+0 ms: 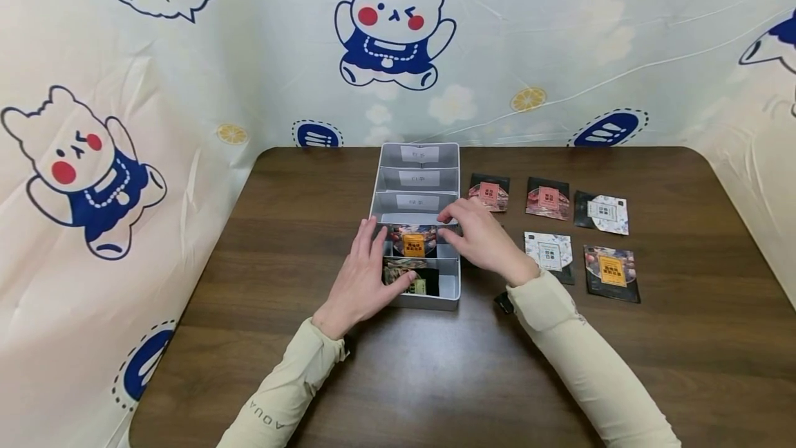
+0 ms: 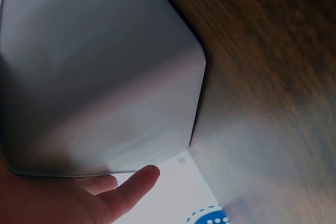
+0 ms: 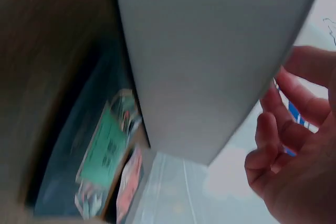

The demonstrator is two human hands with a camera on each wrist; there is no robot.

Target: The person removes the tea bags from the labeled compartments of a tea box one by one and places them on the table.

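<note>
A packet with an orange label (image 1: pixel 413 244) sits in a compartment of the grey divided box (image 1: pixel 419 301). My left hand (image 1: pixel 362 282) lies at the box's left side, fingers extended, thumb reaching over the packet with a yellow-green label (image 1: pixel 419 287) in the front compartment. In the left wrist view, fingertips (image 2: pixel 142 179) show at the rim. My right hand (image 1: pixel 481 237) is over the right rim beside the orange-label packet, its fingers bent and thumb apart. Loosely bent fingers (image 3: pixel 286 124) appear by the box wall in the right wrist view; a firm grip on anything cannot be made out.
Right of the box lie packets with red labels (image 1: pixel 548 199), white packets (image 1: pixel 602 211) and another orange-label packet (image 1: pixel 611 274). A dark packet corner (image 1: pixel 504 303) shows beside the right sleeve. Paper labels (image 1: pixel 419 178) mark the rear compartments. A patterned cloth (image 1: pixel 267 40) hangs behind the table (image 1: pixel 298 206).
</note>
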